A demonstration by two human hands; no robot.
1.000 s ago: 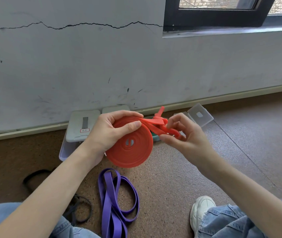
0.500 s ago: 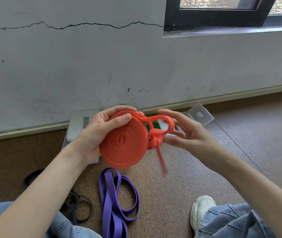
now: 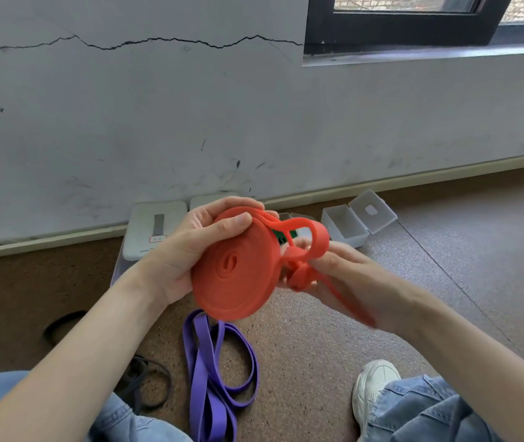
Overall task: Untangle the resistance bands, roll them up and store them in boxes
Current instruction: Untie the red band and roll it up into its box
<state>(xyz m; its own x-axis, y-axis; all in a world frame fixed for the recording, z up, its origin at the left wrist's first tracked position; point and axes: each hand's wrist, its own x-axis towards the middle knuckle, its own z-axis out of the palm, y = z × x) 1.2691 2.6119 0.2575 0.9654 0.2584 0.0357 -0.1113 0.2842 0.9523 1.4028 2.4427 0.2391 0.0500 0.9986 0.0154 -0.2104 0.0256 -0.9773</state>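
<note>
- Left hand [image 3: 187, 250]: wrapped round the red roll [image 3: 235, 272]. Thumb lies across the near face, fingers curl over the far rim. Roll is held on edge above the floor, flat face toward the camera, wound in a tight coil.
- Right hand [image 3: 347, 279]: just right of the roll, fingers bent round the red tail [image 3: 305, 237]. The tail leaves the top of the roll, forms an open loop, then bunches into a knot-like lump at the fingers. A thin strand runs down across the palm, blurred.
- Purple band [image 3: 216, 371]: loose on the floor [image 3: 318, 346], below the roll, between the knees, lying in long folded loops.
- Black band [image 3: 149, 384]: loose on the floor left of the purple one, partly hidden by the left forearm.
- Open box [image 3: 347, 224]: clear, lid tipped back, on the floor by the wall, right of the hands.
- Green object [image 3: 281, 236]: seen through the loop, behind the hands; cannot tell what it is.
- White lids [image 3: 155, 231]: by the wall, behind the left hand.
- White shoe [image 3: 372, 387]: near right, beside a denim leg.
</note>
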